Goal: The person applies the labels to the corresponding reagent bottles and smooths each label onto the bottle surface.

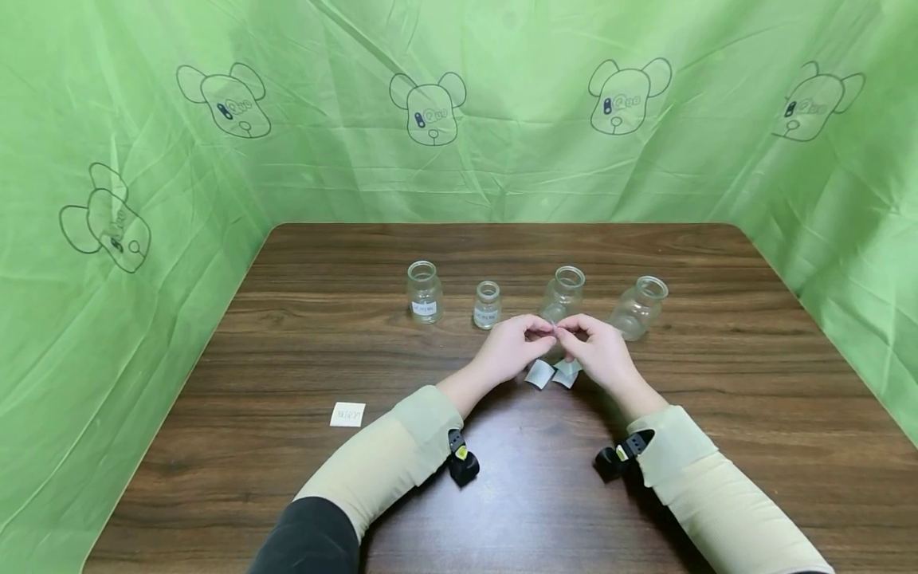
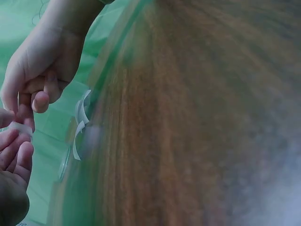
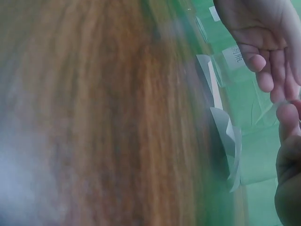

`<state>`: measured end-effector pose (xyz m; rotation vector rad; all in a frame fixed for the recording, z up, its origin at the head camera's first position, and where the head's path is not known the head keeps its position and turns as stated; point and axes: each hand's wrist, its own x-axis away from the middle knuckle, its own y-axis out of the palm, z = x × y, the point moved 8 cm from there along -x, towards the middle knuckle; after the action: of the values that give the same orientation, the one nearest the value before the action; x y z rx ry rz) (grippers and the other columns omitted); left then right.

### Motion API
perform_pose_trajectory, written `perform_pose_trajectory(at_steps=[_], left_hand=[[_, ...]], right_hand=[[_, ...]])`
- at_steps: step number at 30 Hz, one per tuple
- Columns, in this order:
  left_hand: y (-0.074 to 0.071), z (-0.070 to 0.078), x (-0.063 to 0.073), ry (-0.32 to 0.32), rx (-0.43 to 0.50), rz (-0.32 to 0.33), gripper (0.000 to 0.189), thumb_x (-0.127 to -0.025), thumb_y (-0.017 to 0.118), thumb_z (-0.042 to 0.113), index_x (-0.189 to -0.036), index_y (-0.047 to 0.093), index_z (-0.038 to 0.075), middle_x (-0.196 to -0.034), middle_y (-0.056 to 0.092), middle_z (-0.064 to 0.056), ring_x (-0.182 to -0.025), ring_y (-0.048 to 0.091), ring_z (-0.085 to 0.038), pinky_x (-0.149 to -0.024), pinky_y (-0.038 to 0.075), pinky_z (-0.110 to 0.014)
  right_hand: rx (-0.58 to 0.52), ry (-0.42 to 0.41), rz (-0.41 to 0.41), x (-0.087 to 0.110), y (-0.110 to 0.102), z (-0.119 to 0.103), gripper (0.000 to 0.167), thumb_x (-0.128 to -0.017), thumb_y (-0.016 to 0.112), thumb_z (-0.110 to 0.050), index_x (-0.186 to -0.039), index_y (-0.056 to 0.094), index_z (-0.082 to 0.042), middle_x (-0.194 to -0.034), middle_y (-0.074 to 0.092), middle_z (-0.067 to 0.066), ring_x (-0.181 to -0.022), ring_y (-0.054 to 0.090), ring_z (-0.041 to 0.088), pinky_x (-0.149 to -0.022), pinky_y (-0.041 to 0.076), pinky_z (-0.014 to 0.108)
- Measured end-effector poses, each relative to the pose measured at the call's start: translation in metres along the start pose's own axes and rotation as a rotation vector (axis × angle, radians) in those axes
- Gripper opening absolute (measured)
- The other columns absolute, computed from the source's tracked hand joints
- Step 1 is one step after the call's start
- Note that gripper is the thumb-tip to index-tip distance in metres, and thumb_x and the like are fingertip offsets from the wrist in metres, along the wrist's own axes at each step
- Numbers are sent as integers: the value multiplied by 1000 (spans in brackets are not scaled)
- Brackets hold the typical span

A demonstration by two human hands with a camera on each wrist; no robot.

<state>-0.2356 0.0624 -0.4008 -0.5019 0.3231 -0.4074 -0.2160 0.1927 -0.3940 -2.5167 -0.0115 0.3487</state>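
In the head view my left hand [image 1: 511, 346] and right hand [image 1: 601, 351] meet fingertip to fingertip over the table. Between them they pinch a small white label [image 2: 21, 128], best seen in the left wrist view; fingers hide most of it. Just behind the hands stands a clear glass jar [image 1: 562, 293], its lower part covered by them. Two pale paper slips [image 1: 540, 374] with curled edges lie beneath the hands. A tilted-looking glass jar [image 1: 638, 309] without a visible label is beyond the right hand.
To the left stand a larger glass jar [image 1: 425, 295] and a smaller glass jar [image 1: 487, 307], both bearing white printed labels. A white paper piece with writing [image 1: 347, 414] lies at the left on the brown wooden table [image 1: 287, 351]. Green cloth [image 1: 502, 175] surrounds the table.
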Motion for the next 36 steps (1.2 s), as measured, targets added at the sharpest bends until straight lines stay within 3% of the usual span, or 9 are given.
perform_pose_trajectory(at_steps=[4, 13, 23, 28, 36], left_hand=[[-1, -2, -5, 0, 23, 28, 19, -86, 68, 22, -99, 66, 8, -89, 68, 2, -77, 60, -1, -70, 47, -14], [-6, -1, -7, 7, -45, 70, 13, -91, 61, 21, -96, 67, 11, -88, 67, 4, -79, 58, -4, -70, 45, -17], [-2, 2, -19, 24, -106, 16, 13, -93, 56, 19, -98, 65, 12, -89, 65, 5, -76, 55, -6, -68, 43, -18], [1, 0, -25, 14, -116, 1, 12, -94, 57, 19, -98, 65, 12, -86, 64, 6, -74, 54, -6, -66, 42, -17], [-1, 3, -30, 24, -219, 55, 9, -89, 62, 18, -93, 67, 12, -85, 67, 6, -75, 57, -4, -69, 44, -16]], right_hand=[[-20, -8, -8, 1, -1, 0, 17, -89, 61, -12, -101, 68, -3, -79, 67, 13, -55, 58, 21, -53, 43, 21], [-33, -5, -2, 0, -2, 1, 14, -89, 61, -11, -98, 67, -3, -79, 66, 19, -54, 58, 19, -50, 43, 22], [-146, 86, 31, -9, -10, 19, 30, -89, 62, -10, -113, 55, 7, -94, 61, 23, -54, 57, 19, -51, 47, 24], [-85, 99, 47, -11, -15, 23, 21, -90, 62, -11, -102, 57, 5, -85, 59, 15, -52, 56, 12, -50, 47, 23], [36, 84, 53, -13, -21, 27, 16, -90, 62, -15, -91, 58, 1, -72, 58, 8, -50, 55, 10, -51, 44, 22]])
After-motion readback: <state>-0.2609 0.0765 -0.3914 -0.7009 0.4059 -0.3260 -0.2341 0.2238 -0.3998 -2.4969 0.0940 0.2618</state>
